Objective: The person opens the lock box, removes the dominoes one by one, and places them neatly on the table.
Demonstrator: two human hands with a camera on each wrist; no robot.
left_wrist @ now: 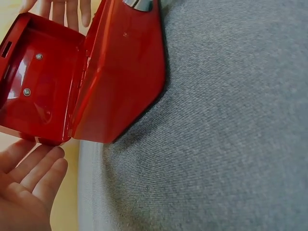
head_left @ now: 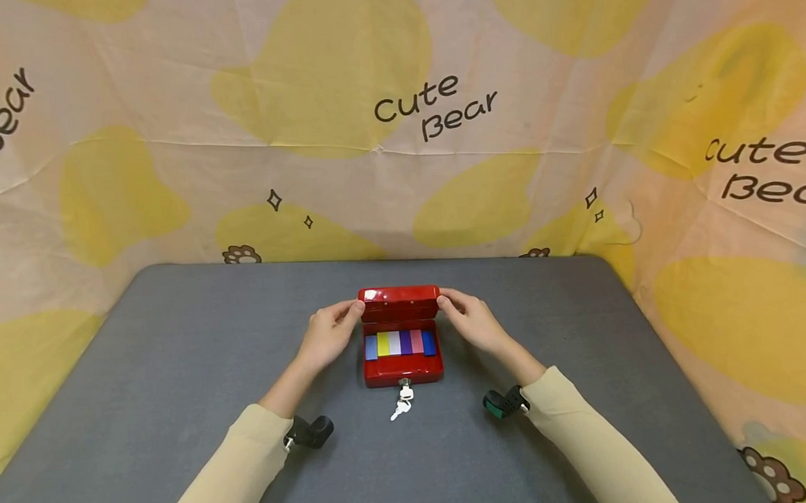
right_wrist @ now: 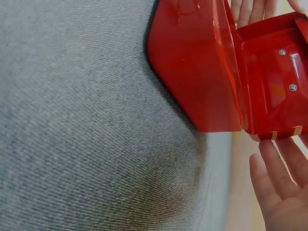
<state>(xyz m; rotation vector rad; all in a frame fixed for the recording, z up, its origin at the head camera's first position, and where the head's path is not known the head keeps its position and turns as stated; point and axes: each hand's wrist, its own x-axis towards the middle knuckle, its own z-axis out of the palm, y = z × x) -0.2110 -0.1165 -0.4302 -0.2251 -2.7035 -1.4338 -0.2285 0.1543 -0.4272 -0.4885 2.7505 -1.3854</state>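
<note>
A small red metal cash box (head_left: 404,371) stands on the grey table with its lid (head_left: 400,294) raised. My left hand (head_left: 327,336) holds the lid's left side, and my right hand (head_left: 473,322) holds its right side. Both thumbs are at the lid's side edges in the head view. Inside the box lies a row of coloured blocks (head_left: 400,343) in blue, yellow, white, purple and pink. Keys (head_left: 403,403) hang from the lock at the front and lie on the table. Two screws show on the lid's inner face (left_wrist: 50,77) in the left wrist view.
The grey table (head_left: 242,321) reaches to a fabric backdrop (head_left: 339,72) with yellow patches and printed words. Dark wrist cameras sit at both wrists, the left camera (head_left: 310,432) and the right camera (head_left: 505,403), either side of the keys.
</note>
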